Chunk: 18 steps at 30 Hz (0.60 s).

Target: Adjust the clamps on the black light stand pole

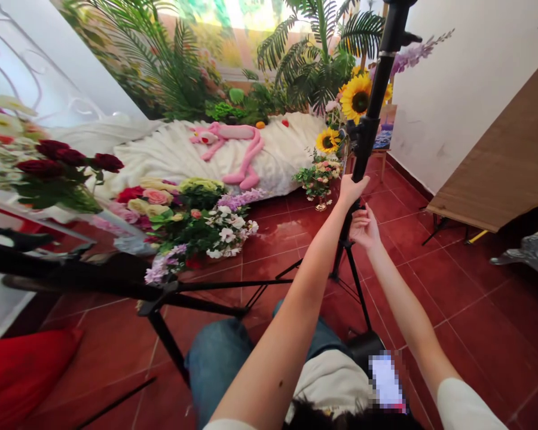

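A black light stand (371, 113) rises at a tilt right of centre, its tripod legs spread on the floor below. Wrapped round its pole just under a clamp collar is my left hand (352, 190), thumb out to the right. My right hand (363, 226) is a little lower, on the right side of the same pole, its fingers curled at a lower joint. What the right fingers grip there is too small to make out. Sunflowers (355, 98) stand just behind the pole.
Left of centre are mixed artificial flowers (192, 218) and a second black stand (116, 278) lying across. A pink plush toy (226, 138) rests on a white draped cloth (156, 149). A brown board (488, 161) leans at the right; a red cushion (27, 370) is at lower left.
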### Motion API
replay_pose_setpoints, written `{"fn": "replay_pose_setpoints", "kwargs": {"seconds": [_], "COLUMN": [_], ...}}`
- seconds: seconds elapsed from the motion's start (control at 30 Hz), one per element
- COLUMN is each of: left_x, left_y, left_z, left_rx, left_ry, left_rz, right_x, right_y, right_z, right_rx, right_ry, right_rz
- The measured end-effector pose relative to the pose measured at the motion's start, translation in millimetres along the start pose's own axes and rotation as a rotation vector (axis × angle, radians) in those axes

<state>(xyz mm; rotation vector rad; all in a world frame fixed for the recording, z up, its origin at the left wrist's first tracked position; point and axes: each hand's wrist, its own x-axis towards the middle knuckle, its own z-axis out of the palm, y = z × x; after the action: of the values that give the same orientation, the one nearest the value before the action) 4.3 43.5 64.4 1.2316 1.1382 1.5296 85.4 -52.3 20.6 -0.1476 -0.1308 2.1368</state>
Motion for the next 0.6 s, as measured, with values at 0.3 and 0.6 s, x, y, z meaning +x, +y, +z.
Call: {"fn": "replay_pose_setpoints", "kwargs": {"seconds": [0.3,0.6], "left_x": [0.1,-2.3], "left_y": [1.3,1.5], "left_z": [-1.2,-0.7], "left_rx": [-0.013,-0.026], "left_ry": [-0.008,0.013], "left_rz": [-0.027,-0.007], "right_x": [12.8,-10.7], "right_y": [5.9,-51.3], "right_z": [-12.6,35.7], "right_rx": [-1.258,-2.175], "right_ry": [0.397,0.404], "right_rz": [-0.616,-1.343]}}
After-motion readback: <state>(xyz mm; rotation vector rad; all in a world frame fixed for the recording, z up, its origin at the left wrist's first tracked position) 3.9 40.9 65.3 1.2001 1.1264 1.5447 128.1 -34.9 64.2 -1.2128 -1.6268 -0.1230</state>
